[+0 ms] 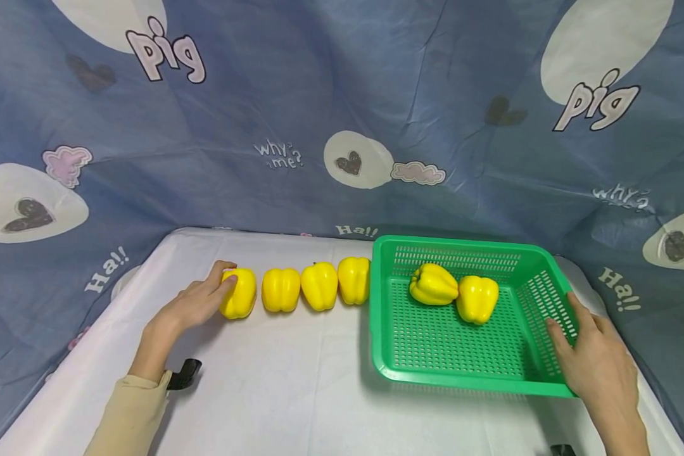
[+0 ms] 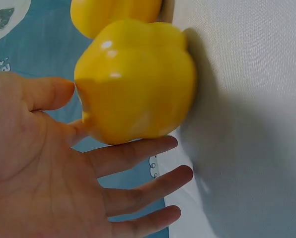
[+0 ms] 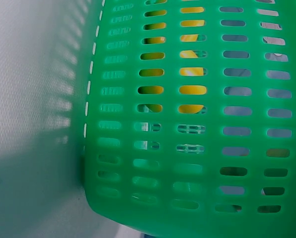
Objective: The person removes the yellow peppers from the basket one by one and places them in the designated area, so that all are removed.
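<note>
My left hand (image 1: 201, 303) is at the leftmost yellow bell pepper (image 1: 240, 294) on the white table. In the left wrist view the thumb meets the side of this bell pepper (image 2: 138, 82), the index finger lies along its lower edge, and the other fingers (image 2: 145, 196) are spread and nearly straight. My right hand (image 1: 603, 360) holds the right rim of a green plastic basket (image 1: 456, 377), thumb over the inside of the wall. Two yellow bell peppers (image 1: 477, 299) lie in the basket. The right wrist view is filled by its slotted outer wall (image 3: 207, 116).
Three more yellow bell peppers (image 1: 319, 286) stand in a row between the left one and the basket. The white tablecloth (image 1: 296, 380) spreads toward the front. A blue printed cloth (image 1: 296, 95) hangs behind the table and along its sides.
</note>
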Demonstrator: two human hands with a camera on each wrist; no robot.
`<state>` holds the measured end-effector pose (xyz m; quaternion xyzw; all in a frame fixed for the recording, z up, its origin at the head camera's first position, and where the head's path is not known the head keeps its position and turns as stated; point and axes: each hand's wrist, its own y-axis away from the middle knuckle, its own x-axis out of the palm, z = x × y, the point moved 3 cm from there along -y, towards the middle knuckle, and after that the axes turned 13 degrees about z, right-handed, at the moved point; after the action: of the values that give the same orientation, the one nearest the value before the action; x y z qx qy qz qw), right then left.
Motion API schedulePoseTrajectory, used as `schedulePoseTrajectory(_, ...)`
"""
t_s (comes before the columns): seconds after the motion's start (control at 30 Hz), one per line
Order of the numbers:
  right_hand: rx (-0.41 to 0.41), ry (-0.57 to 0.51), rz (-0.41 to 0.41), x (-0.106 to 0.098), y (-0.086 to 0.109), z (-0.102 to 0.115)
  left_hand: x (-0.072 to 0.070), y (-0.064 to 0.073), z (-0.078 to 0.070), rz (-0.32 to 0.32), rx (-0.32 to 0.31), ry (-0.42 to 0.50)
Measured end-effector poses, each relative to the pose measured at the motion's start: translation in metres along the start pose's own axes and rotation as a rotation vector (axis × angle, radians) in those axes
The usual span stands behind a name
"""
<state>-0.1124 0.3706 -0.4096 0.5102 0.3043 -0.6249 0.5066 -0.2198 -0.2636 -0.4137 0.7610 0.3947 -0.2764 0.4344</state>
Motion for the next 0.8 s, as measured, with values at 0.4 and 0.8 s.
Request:
schedulePoseTrajectory(0.4,0.001,0.003,0.017,-0.001,0.0,-0.001,0.002,-0.006,-0.004,-0.052,0.053,0.001)
schedulePoseTrajectory(0.8,-0.01,0.001,-0.006,0.001,0.0,0.0,0.001,0.001,-0.014,-0.182,0.007,-0.12)
